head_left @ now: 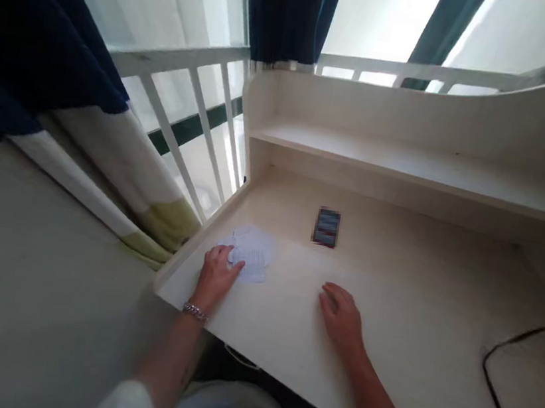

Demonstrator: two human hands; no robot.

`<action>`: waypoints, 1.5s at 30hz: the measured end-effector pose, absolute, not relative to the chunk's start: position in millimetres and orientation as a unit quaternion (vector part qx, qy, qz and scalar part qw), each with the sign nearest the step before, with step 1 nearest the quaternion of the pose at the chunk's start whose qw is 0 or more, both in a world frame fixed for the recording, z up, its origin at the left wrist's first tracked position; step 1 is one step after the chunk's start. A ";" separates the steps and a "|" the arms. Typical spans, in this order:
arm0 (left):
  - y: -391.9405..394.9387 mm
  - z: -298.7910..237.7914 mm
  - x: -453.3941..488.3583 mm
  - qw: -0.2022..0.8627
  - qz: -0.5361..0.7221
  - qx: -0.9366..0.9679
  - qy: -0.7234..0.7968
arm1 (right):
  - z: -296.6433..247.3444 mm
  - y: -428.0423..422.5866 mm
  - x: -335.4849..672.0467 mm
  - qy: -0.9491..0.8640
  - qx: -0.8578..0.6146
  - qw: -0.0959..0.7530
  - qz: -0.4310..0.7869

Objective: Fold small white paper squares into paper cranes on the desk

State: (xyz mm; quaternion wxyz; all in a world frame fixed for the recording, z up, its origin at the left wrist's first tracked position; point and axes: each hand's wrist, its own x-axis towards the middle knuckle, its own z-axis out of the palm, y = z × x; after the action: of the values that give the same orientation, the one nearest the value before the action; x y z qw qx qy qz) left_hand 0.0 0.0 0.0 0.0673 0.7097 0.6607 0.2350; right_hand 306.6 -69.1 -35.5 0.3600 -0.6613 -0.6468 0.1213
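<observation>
My left hand (216, 278), with a chain bracelet (195, 311) at its wrist, rests at the left edge of some white paper sheets (250, 263). Its thumb and fingers are apart and touch the paper without gripping it. The sheets overlap on the desk, and the nearest one carries faint lines of print. To the right, my right hand (342, 317) lies on the bare desktop, its fingers loosely bent, a gap between thumb and forefinger, holding nothing. Beyond it sits a small dark rectangular item (326, 227), blurred into blocks, so its kind is unclear.
The pale desk (420, 304) has a raised shelf (408, 162) along its back. White railings (190, 63) and a blue, white and green curtain (122, 164) stand at the left. A black cable (499, 391) bends across the right side.
</observation>
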 end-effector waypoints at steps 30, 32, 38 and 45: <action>31.8 8.8 6.1 0.259 0.245 0.664 0.657 | -32.0 -66.8 307.6 -0.638 -0.664 0.360 0.150; 32.0 10.0 8.0 0.292 0.253 0.662 0.642 | -27.1 -66.4 306.3 -0.631 -0.667 0.362 0.159; 34.1 11.5 54.0 0.437 0.255 0.673 0.540 | -1.1 -53.3 290.5 -0.544 -0.655 0.420 0.314; 37.0 6.0 123.6 0.528 0.249 0.670 0.458 | -8.8 -35.4 300.6 -0.387 -0.602 0.456 0.529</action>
State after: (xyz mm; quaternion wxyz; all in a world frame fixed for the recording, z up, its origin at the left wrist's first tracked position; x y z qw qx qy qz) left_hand 123.6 37.0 6.0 0.5278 0.6704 0.4584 0.2486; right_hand 300.6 -35.4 -8.8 0.4557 -0.6024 -0.3866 0.5292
